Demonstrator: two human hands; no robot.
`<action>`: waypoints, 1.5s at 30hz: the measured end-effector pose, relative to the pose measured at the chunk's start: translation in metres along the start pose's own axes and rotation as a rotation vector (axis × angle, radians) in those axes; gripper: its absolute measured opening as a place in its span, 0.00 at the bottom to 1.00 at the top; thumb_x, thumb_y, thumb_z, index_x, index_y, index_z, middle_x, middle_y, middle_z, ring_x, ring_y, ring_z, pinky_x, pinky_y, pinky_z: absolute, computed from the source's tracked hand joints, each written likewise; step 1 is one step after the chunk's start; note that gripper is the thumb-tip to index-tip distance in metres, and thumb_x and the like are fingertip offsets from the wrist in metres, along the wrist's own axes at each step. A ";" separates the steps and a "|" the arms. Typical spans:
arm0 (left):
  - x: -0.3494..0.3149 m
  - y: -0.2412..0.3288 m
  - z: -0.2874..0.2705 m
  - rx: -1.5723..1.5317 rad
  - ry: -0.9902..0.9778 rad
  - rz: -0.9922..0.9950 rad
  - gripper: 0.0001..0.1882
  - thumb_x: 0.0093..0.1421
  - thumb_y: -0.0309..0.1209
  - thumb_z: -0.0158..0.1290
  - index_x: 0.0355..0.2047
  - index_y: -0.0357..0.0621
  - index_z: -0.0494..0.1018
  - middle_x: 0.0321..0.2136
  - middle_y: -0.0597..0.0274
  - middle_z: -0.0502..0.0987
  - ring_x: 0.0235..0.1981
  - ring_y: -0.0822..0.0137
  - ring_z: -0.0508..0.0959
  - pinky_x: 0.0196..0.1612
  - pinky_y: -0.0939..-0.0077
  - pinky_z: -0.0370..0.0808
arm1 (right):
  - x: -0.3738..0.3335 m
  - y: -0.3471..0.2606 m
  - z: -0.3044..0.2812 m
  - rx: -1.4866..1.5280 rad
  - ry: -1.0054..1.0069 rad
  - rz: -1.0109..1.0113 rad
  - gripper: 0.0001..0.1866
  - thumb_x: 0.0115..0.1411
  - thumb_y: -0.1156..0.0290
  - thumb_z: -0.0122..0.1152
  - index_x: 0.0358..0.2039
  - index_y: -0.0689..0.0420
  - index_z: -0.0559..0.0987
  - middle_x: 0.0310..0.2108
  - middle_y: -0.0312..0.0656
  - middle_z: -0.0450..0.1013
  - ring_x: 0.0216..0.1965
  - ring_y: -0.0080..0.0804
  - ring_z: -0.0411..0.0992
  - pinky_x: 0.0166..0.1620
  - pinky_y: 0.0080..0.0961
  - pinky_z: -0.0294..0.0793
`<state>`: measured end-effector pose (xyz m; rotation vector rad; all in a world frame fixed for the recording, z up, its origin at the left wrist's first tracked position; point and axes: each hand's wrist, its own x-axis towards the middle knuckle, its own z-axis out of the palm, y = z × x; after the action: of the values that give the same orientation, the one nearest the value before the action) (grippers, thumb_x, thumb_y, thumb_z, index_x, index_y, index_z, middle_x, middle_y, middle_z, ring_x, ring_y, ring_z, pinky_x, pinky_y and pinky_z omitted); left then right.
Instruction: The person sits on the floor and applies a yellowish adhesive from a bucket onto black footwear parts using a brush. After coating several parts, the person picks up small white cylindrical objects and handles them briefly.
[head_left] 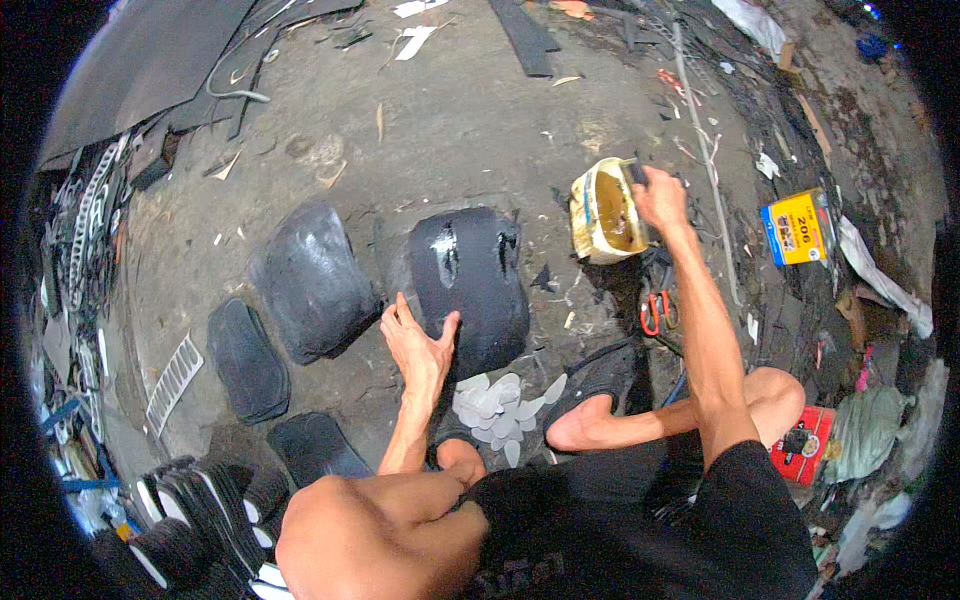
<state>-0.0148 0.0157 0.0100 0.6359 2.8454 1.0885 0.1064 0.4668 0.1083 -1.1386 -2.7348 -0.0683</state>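
Head view: my left hand (415, 348) is spread wide, thumb at the left edge of the black sheet (485, 285) in the frame's centre, which has glossy wet patches near its top. My right hand (662, 203), right of centre, is closed around a dark handle (637, 173) at the rim of a yellowish tub (583, 218). Pale oval pieces (500, 412) lie below the sheet; red-handled scissors (652, 314) lie below the tub.

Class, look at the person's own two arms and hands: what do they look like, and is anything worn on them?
Both the left hand and the right hand are ungloved, and both forearms are bare, with no watch or bracelet visible. A black short sleeve shows at the right upper arm; the left sleeve is not visible.
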 end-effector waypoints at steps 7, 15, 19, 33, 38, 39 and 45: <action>-0.013 -0.007 0.032 -0.008 -0.050 -0.031 0.48 0.53 0.40 0.75 0.66 0.28 0.64 0.53 0.40 0.69 0.55 0.42 0.71 0.58 0.52 0.71 | 0.008 0.004 0.080 0.121 -0.223 0.124 0.28 0.57 0.62 0.65 0.56 0.64 0.81 0.51 0.63 0.79 0.54 0.59 0.79 0.59 0.48 0.78; -0.005 -0.005 0.009 -0.155 -0.106 -0.196 0.32 0.51 0.34 0.75 0.51 0.34 0.71 0.42 0.45 0.76 0.46 0.45 0.77 0.50 0.55 0.75 | -0.046 0.034 -0.029 1.399 -0.214 0.636 0.20 0.66 0.64 0.64 0.52 0.64 0.81 0.45 0.46 0.82 0.42 0.36 0.81 0.50 0.39 0.80; -0.003 0.010 0.011 -0.304 -0.161 -0.170 0.31 0.56 0.29 0.68 0.56 0.28 0.70 0.48 0.32 0.80 0.53 0.37 0.80 0.56 0.52 0.76 | -0.127 -0.006 -0.037 1.029 -0.657 0.489 0.23 0.61 0.66 0.69 0.54 0.65 0.82 0.44 0.39 0.83 0.40 0.24 0.79 0.51 0.26 0.76; -0.036 0.021 0.012 -0.428 -0.161 -0.302 0.31 0.57 0.24 0.64 0.60 0.31 0.66 0.45 0.33 0.81 0.49 0.38 0.82 0.55 0.55 0.76 | -0.165 -0.230 0.063 0.581 -0.167 -0.071 0.26 0.60 0.65 0.65 0.55 0.70 0.78 0.41 0.67 0.80 0.44 0.66 0.80 0.49 0.54 0.79; -0.048 0.010 0.019 -0.409 -0.026 -0.168 0.28 0.59 0.21 0.61 0.59 0.32 0.67 0.43 0.33 0.81 0.45 0.36 0.83 0.50 0.51 0.76 | -0.128 -0.224 0.067 0.525 -0.151 0.037 0.15 0.58 0.70 0.62 0.45 0.61 0.81 0.33 0.64 0.81 0.37 0.69 0.80 0.45 0.60 0.77; -0.049 0.006 0.025 -0.376 0.017 -0.115 0.27 0.59 0.21 0.61 0.58 0.31 0.68 0.44 0.33 0.81 0.45 0.35 0.83 0.50 0.51 0.76 | -0.114 -0.233 0.068 0.554 -0.179 -0.034 0.15 0.57 0.71 0.62 0.45 0.57 0.82 0.33 0.62 0.81 0.37 0.68 0.80 0.44 0.60 0.78; -0.045 0.016 0.019 -0.360 -0.095 -0.214 0.23 0.59 0.24 0.62 0.54 0.26 0.73 0.44 0.35 0.83 0.49 0.38 0.83 0.52 0.56 0.77 | -0.113 -0.307 0.073 0.427 -0.363 -0.832 0.20 0.54 0.73 0.61 0.49 0.47 0.84 0.34 0.51 0.80 0.43 0.55 0.78 0.44 0.52 0.79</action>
<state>0.0358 0.0215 0.0007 0.3372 2.4728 1.4343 -0.0431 0.1790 0.0243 0.1431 -3.1006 0.6305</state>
